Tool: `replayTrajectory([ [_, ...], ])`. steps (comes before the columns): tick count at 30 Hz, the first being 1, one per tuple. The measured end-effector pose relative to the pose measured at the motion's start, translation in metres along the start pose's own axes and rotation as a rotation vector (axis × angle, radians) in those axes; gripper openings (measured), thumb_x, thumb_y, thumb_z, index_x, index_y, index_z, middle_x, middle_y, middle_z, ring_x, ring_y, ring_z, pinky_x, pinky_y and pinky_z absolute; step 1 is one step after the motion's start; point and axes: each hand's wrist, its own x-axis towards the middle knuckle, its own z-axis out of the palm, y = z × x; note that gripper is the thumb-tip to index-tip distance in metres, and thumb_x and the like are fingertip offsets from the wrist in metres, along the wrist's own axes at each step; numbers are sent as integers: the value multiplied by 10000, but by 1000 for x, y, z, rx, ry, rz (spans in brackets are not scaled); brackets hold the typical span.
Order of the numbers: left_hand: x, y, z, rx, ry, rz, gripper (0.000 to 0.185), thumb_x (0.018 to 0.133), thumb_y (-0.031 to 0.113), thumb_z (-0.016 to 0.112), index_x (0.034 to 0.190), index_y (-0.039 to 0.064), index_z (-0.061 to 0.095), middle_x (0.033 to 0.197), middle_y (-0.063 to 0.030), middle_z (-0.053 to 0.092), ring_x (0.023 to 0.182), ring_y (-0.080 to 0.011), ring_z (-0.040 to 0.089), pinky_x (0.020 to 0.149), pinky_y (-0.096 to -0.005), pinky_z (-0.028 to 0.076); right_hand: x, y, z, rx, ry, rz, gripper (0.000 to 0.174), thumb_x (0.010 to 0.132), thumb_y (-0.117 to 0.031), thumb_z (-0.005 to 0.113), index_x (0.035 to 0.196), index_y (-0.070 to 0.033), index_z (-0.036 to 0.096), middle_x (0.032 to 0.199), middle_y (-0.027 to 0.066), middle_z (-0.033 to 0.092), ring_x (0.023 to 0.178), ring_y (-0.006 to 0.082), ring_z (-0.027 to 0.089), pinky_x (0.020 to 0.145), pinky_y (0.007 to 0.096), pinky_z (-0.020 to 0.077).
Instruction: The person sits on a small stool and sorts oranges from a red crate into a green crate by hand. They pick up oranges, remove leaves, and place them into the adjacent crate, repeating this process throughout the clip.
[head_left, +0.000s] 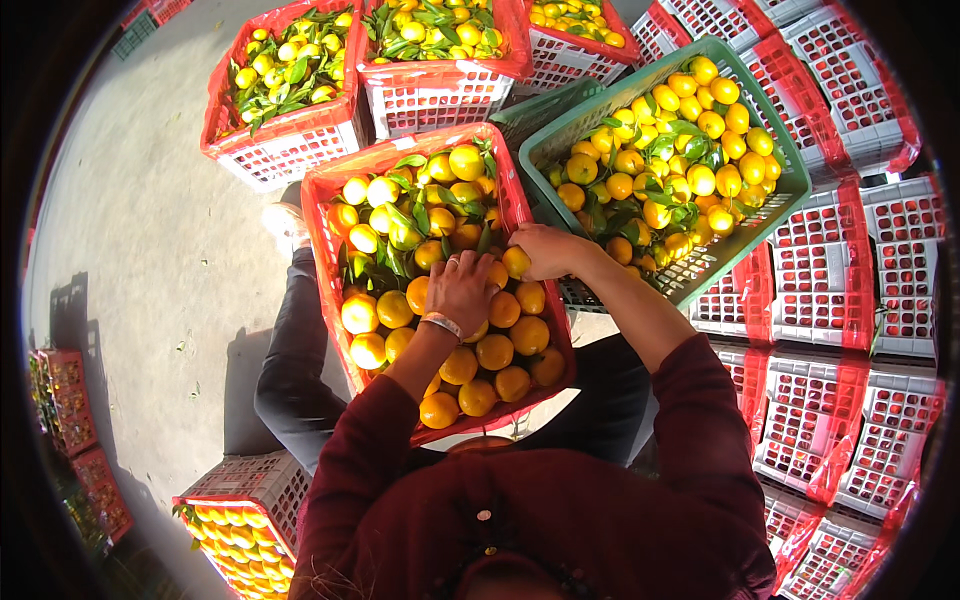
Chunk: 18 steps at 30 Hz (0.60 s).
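Between my knees is a crate lined with red plastic film (311, 225), filled with mandarins (529, 335) and green leaves (420, 217). The nearer mandarins sit close together in rows, while the far ones lie loose among leaves. My left hand (461, 292), with a band on the wrist, rests on the fruit with its fingers bent. Its fingertips are partly hidden, so I cannot see whether they grip a fruit. At the crate's right side, my right hand (551, 251) holds a mandarin (516, 262) just above the others.
A green plastic crate (529, 161) of mandarins with leaves stands tilted at the right. Red-lined crates of fruit (292, 154) stand beyond. Stacked white crates (814, 274) line the right side. Another crate (255, 480) of neatly rowed fruit sits at lower left on the concrete floor (150, 247).
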Motion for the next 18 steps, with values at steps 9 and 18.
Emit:
replayTrajectory([
  [9,-2,1,3,39,-37,6,506,911,304,707,1368,137,565,1231,-91,592,1170,-318,583,1002,-486,424,19,-38,-16,-131,-233,114,190,749,-110,696,871,26,749,977,239,738,993,381,720,832,447,596],
  [18,2,-1,0,8,-30,59,724,969,321,601,1610,152,311,1598,-125,375,1436,-359,398,1178,-546,285,-31,-12,-17,361,545,-120,344,828,-123,716,1129,19,630,995,190,728,916,382,720,806,441,583],
])
